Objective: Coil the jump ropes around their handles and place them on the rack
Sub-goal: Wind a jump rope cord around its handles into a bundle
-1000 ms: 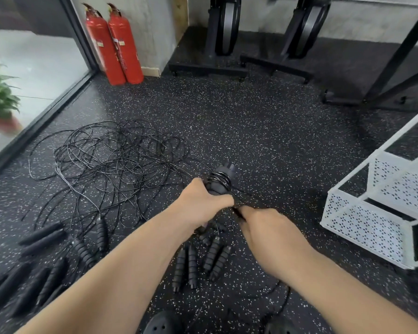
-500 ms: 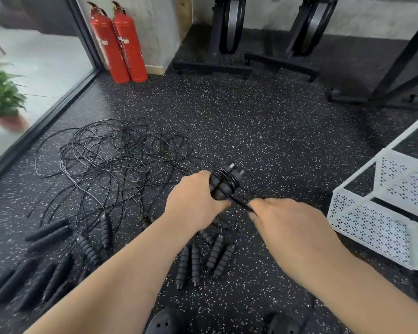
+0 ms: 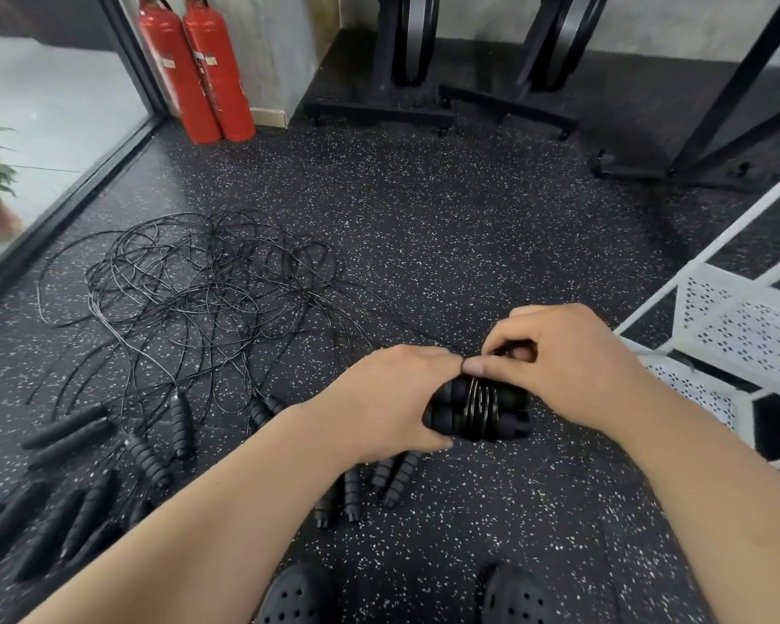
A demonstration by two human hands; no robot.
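Where the left hand [image 3: 392,398] was: I saw it wrapped round one end of the paired handles [image 3: 458,416], fingers curled underneath and thumb lying on top.
Right hand [image 3: 573,367]: it sat just beside the left, the two thumb tips almost touching; its thumb and curled fingers pinched the cord [image 3: 480,405] at the top of the bundle.
Paired handles: two black ribbed grips lay side by side, held level between both hands and off the floor [image 3: 469,240].
Cord: several tight black turns ringed the middle of the handles; a thin strand led from between the thumbs out toward the rope tangle [image 3: 208,286].
Rope tangle: loose black loops were spread on the floor, ahead and left of the left hand, well apart from it.
Loose handles [image 3: 397,479]: ribbed black ones lay under the left wrist; I saw more farther left of the left forearm.
Rack [image 3: 739,326]: white perforated metal shelving stood to the right of the right hand, near but not touching.
Fire extinguishers [image 3: 199,65]: two red cylinders stood far ahead of the left hand, against the wall.
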